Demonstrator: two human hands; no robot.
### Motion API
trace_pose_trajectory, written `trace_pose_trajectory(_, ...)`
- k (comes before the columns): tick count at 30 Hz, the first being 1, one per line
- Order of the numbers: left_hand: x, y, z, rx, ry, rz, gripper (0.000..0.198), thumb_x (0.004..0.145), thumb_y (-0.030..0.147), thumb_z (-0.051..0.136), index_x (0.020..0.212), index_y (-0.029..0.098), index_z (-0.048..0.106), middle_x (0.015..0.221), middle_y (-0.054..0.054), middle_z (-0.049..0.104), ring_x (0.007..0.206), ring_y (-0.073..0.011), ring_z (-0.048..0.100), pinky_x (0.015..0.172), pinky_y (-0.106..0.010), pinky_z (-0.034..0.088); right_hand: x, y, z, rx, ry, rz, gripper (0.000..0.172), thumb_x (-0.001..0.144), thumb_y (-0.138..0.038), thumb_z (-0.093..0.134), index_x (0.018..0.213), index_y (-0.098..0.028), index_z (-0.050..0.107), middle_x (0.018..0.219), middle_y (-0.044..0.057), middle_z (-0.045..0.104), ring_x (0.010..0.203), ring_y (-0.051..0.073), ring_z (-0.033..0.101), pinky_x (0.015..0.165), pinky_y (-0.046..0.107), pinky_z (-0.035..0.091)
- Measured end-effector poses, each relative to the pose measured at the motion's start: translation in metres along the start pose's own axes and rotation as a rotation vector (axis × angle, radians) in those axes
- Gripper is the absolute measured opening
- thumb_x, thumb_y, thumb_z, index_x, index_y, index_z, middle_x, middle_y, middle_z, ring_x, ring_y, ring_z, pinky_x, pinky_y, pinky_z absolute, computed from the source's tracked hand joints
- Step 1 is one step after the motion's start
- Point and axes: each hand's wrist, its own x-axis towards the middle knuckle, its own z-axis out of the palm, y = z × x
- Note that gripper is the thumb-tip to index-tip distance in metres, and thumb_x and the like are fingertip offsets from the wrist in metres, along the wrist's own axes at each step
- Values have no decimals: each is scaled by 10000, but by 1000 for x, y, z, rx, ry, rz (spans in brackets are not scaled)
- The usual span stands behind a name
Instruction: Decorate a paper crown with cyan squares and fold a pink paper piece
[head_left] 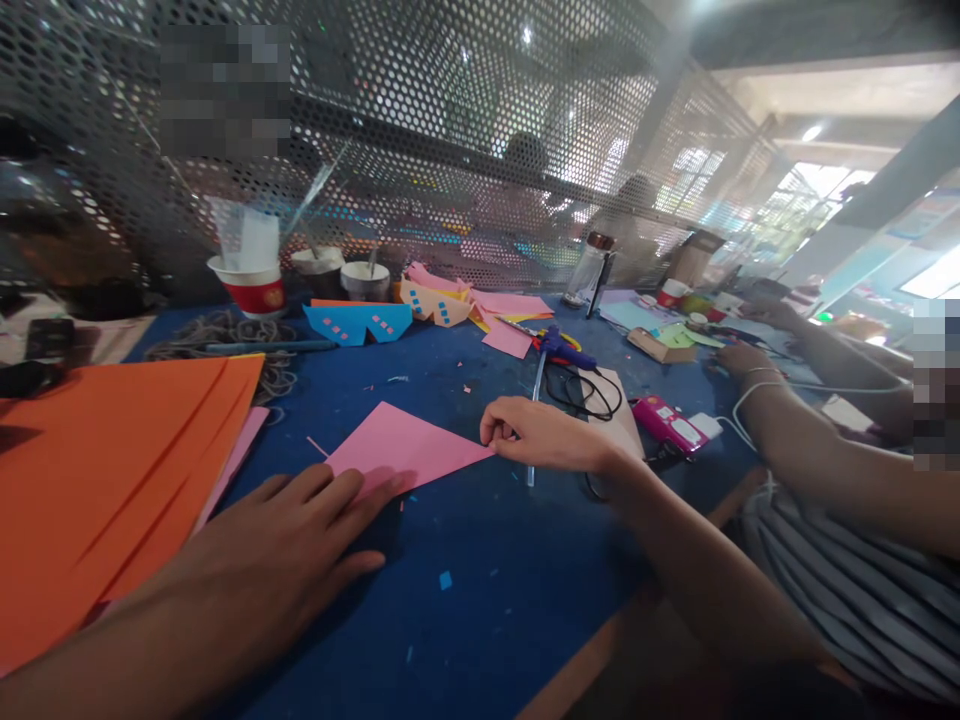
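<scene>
A folded piece of pink paper point(409, 440) lies on the blue tabletop in front of me, its long tip pointing right. My left hand point(304, 525) rests with stretched fingers on its lower left edge, the fingertips pressing on the paper. At the right tip, my right hand point(536, 435) pinches the paper's corner between thumb and curled fingers. Just behind my right hand is a purple glue gun point(566, 347) with a clear glue stick point(539, 375) beside it. Small paper scraps, one of them a blue scrap point(445, 580), are scattered about.
Orange paper sheets point(142, 450) are stacked at left. Blue point(358, 322) and peach paper cutouts point(436, 303) stand behind, near a red paper cup point(251, 287) and a metal mesh partition point(420, 130). A pink device point(670, 425) lies at right, near another person's arm point(795, 440).
</scene>
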Motion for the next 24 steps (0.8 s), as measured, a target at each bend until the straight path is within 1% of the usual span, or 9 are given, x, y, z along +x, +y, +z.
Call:
trace_pose_trajectory(5,2,-2,0,33,5,29,546,1150,524,445,1658,346,529,1214,-93,779,1039,-317,694,885,-449,506,-2,3,-3,1,-27,9,222,892,-55,589,1014,-203,701,1046,41,715,923,180,657,791,295,459)
trace_pose_trajectory(8,1,-2,-1,11,-13,16,539,1132,502,498,1643,339,549,1215,-90,780,1041,-317,703,888,-452,529,-3,2,-1,-43,4,-20,248,874,-34,580,1013,-209,688,1048,41,720,961,193,650,833,312,455)
trace_pose_trajectory(10,-1,-2,-2,-20,-41,-11,547,1122,482,539,1651,346,531,1244,-78,777,1074,-306,707,916,-443,550,-4,-4,2,-66,93,-83,279,887,-4,539,1011,-213,676,1069,42,722,1011,198,648,905,333,455)
trace_pose_trajectory(12,-4,-1,-3,-43,-59,-28,546,1122,472,552,1653,345,522,1288,-67,770,1114,-293,707,947,-431,566,-5,-14,7,-34,180,-192,256,947,-10,532,1017,-217,667,1099,42,722,1057,195,650,972,345,458)
trace_pose_trajectory(13,-6,0,-3,-49,-66,-38,538,1127,465,541,1650,338,523,1312,-62,765,1134,-291,705,959,-429,570,-4,-19,10,-1,191,-261,214,988,-39,557,1028,-219,666,1113,42,723,1078,193,654,989,339,466)
trace_pose_trajectory(15,-9,2,-4,-55,-81,-61,517,1132,453,518,1633,326,536,1338,-48,760,1151,-292,705,952,-425,579,-2,-27,18,27,157,-393,122,1058,-116,614,1074,-220,677,1143,50,728,1123,192,656,1010,324,481)
trace_pose_trajectory(17,-14,4,-4,-56,-80,-70,517,1124,464,530,1619,312,546,1377,-55,752,1164,-299,709,944,-425,582,1,-30,27,-20,136,-475,52,1094,-187,649,1110,-210,693,1158,63,730,1132,197,657,1015,325,491)
trace_pose_trajectory(21,-24,3,1,-29,7,-42,544,1113,526,552,1605,294,562,1420,-92,736,1153,-313,719,940,-443,566,6,-24,43,-130,213,-543,116,1129,-244,629,1069,-193,714,1089,68,745,1049,195,673,972,327,509)
trace_pose_trajectory(24,-30,-1,7,-31,58,-16,524,1118,515,561,1590,288,579,1366,-75,749,1124,-283,719,917,-398,554,7,-20,46,-199,262,-564,164,1144,-287,610,1092,-186,728,1088,72,751,1035,194,684,968,334,516)
